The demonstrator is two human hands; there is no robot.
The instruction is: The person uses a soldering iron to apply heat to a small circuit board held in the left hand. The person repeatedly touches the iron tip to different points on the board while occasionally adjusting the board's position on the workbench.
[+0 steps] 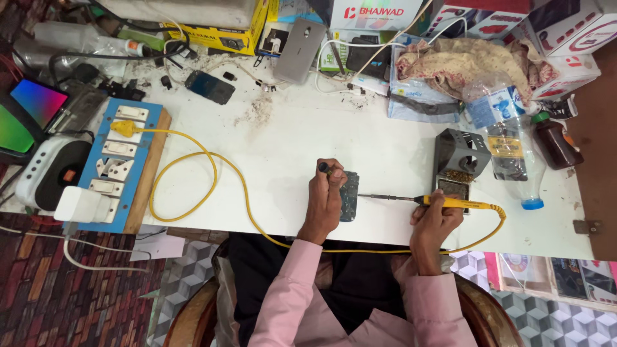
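Note:
My left hand [324,196] rests on a small dark circuit board [350,196] lying on the white table [289,138], and grips a short dark tool with a yellow band [325,169] above it. My right hand [436,215] is closed around the yellow handle of a soldering iron [450,203]. The iron's thin metal tip [376,196] points left and ends close to the board's right edge. A yellow cable [212,170] runs from the iron along the table's near edge to a blue switch board [122,164] at the left.
A grey metal iron stand [459,157] sits just beyond my right hand. A clear plastic bottle [511,144] and a brown bottle [556,144] lie to its right. Phones [211,87], boxes [218,22], a cloth [463,64] and cables crowd the far edge. A colourful screen [29,112] glows at far left.

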